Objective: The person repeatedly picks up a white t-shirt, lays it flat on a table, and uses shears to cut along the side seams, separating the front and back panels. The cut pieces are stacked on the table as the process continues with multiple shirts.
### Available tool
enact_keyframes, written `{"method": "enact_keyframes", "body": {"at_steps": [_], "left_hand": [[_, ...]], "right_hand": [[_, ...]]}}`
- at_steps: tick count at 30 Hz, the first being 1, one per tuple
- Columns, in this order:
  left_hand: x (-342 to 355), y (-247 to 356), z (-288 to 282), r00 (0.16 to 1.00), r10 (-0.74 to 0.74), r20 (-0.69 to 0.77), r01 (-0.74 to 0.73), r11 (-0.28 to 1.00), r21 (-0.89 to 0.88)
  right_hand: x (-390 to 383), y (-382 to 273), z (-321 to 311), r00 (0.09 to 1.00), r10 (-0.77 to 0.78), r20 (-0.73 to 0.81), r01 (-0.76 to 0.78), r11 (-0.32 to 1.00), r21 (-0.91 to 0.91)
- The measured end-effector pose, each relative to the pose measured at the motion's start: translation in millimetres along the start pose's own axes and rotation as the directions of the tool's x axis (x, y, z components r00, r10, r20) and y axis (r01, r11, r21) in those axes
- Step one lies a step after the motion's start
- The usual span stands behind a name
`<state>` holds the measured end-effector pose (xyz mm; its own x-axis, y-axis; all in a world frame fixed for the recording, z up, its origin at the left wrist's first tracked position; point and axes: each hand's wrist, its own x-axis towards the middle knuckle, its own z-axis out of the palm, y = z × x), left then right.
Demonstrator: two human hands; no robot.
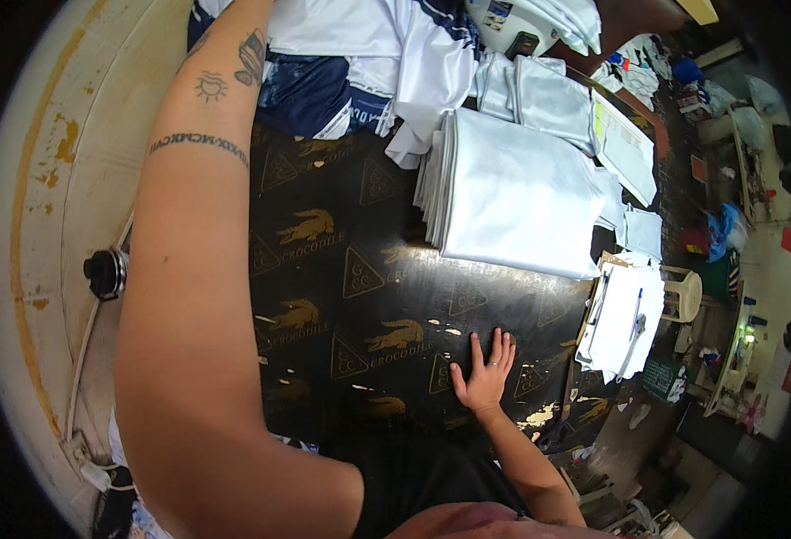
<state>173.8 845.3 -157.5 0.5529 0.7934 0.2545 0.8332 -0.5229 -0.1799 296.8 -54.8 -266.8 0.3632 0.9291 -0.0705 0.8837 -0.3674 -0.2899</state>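
right hand [484, 370]: flat, palm down on the black printed board worktop [351, 296], fingers spread wide, holding nothing; ring on one finger.
left hand: out of frame; only the tattooed left forearm [198, 269] shows, stretching up past the top edge toward the cloth heap. Can't tell finger state.
nearest stack: neat pile of folded pale silvery-white fabric panels [512, 193], lying on the worktop above the right hand, near but not touching it.
cloth heap: loose white and navy printed garment pieces [342, 67] at the far end of the worktop, beside the upper forearm.
other bits: white paper sheets w/ a pen [625, 319] at the worktop's right edge; black round knob [103, 274] on the cream wall at left.
step (judged): looks like a reach w/ the left arm to the far cloth while the right hand braces on the board.
next move needs (judged): clean grip on one piece only, drawn back to the bare patch by the right hand w/o dragging the folded pile askew.
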Motion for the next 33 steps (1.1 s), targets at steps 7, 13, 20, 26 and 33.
{"method": "enact_keyframes", "body": {"at_steps": [7, 13, 20, 26, 33], "left_hand": [[-94.2, 20.9, -74.9, 0.922, -0.108, -0.372, -0.045, 0.924, -0.379], [-414.5, 100.5, -157.6, 0.789, -0.103, 0.606, 0.296, 0.928, -0.228], [-665.2, 185.6, -172.2, 0.99, -0.084, 0.113, 0.131, 0.852, -0.507], [-856.3, 228.7, -239.7, 0.207, 0.333, 0.92, 0.179, 0.912, -0.37], [-831.6, 263.6, -497.4, 0.845, 0.339, 0.413, -0.068, 0.835, -0.546]], "right_hand": [[-4.6, 2.3, 4.0, 1.0, 0.007, -0.016, -0.007, 1.0, -0.002], [-2.9, -0.8, -4.4, 0.998, -0.018, -0.06, 0.019, 1.0, 0.01], [-16.7, 3.8, 7.9, 0.985, -0.06, -0.161, 0.064, 0.998, 0.022], [-35.9, 3.7, -5.3, 0.931, -0.239, -0.275, 0.32, 0.898, 0.303], [-121.1, -129.1, -129.8, 0.477, -0.853, -0.214, 0.553, 0.102, 0.827]]}}
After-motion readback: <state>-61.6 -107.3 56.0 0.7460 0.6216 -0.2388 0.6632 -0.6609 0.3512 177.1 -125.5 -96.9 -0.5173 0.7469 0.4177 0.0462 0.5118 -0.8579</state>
